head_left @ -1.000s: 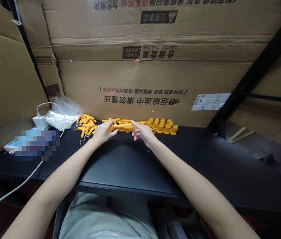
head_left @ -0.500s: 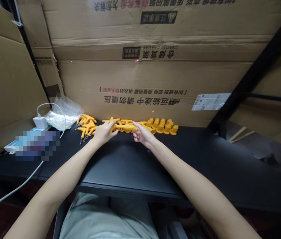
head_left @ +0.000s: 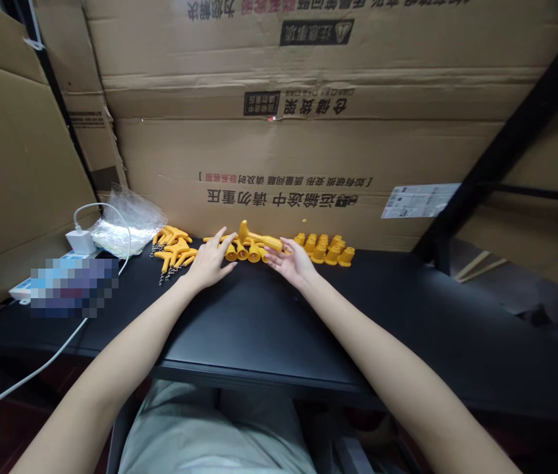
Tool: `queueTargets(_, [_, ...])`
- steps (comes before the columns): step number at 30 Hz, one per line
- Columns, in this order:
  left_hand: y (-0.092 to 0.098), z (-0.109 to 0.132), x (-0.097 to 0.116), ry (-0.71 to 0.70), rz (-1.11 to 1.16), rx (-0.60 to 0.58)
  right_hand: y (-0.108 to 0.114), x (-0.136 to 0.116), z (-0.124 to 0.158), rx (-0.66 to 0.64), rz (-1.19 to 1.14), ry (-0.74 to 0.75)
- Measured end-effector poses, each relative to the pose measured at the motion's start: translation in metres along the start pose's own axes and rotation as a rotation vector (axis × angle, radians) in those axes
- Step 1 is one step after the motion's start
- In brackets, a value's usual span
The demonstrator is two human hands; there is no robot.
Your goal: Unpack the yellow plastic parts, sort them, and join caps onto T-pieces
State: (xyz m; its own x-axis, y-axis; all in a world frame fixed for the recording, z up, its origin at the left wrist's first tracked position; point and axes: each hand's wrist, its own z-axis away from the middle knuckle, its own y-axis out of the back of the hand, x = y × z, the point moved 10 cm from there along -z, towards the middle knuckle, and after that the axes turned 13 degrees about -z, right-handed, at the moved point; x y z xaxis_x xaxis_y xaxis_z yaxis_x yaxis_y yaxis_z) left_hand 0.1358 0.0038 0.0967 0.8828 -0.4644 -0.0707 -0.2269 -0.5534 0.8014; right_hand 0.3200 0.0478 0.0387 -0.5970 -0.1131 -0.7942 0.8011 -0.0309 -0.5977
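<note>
A yellow T-handled corkscrew [head_left: 270,243] with a cup-shaped sleeve over its shaft is in my right hand [head_left: 295,263], which grips it at the sleeve end. The crossbar points up and to the left, and the screw itself is hidden. My left hand [head_left: 208,261] is off the corkscrew, fingers spread, with nothing in it. Just beyond both hands, a row of yellow corkscrews with sleeves [head_left: 242,253] lies on the black table [head_left: 259,322], open sleeve ends facing me. To the left are loose T-handles [head_left: 176,250] with bare metal spirals showing.
Several yellow sleeves [head_left: 332,253] stand grouped on the right. Clear plastic bags [head_left: 124,230], a white charger [head_left: 80,241] with a cable and a blurred-out object [head_left: 74,288] occupy the left side. A cardboard wall [head_left: 279,151] rises behind the table.
My left hand has let go of the corkscrew and opened. My right hand still holds it, now with the crossbar raised and tilted, and has shifted slightly right.
</note>
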Motion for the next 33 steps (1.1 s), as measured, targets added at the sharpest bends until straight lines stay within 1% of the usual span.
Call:
queueTargets(3, [-0.003, 0.001, 0.002, -0.019, -0.009, -0.017, 0.026, -0.039, -0.011, 0.087, 0.164, 0.348])
queueTargets(5, [-0.004, 0.001, 0.004, -0.034, -0.018, -0.028, 0.041, -0.065, -0.006, 0.177, 0.357, 0.601])
queueTargets(7, [-0.004, 0.002, 0.006, -0.043, -0.03, -0.037, 0.043, -0.082, 0.002, 0.218, 0.65, 0.815])
queueTargets(8, [-0.005, 0.002, 0.006, -0.046, -0.035, -0.042, 0.041, -0.084, 0.005, 0.214, 0.808, 0.884])
queueTargets(9, [-0.005, 0.002, 0.007, -0.047, -0.039, -0.047, 0.038, -0.082, 0.005, 0.196, 0.953, 0.92])
queueTargets(10, [-0.005, 0.002, 0.007, -0.047, -0.041, -0.05, 0.036, -0.078, 0.003, 0.176, 1.075, 0.924])
queueTargets(12, [-0.005, 0.002, 0.007, -0.043, -0.041, -0.054, 0.039, -0.067, -0.007, 0.155, 1.241, 0.86])
queueTargets(14, [-0.004, 0.002, 0.007, -0.04, -0.04, -0.053, 0.047, -0.058, -0.018, 0.171, 1.326, 0.772])
queueTargets(16, [-0.004, 0.002, 0.007, -0.041, -0.041, -0.055, 0.053, -0.052, -0.026, 0.185, 1.356, 0.721])
queueTargets(24, [-0.007, 0.003, 0.008, -0.047, -0.029, -0.069, 0.057, -0.043, -0.035, 0.153, 1.34, 0.69])
queueTargets(33, [-0.01, 0.002, 0.008, -0.051, -0.004, -0.08, 0.071, -0.044, -0.046, 0.177, 1.148, 0.645])
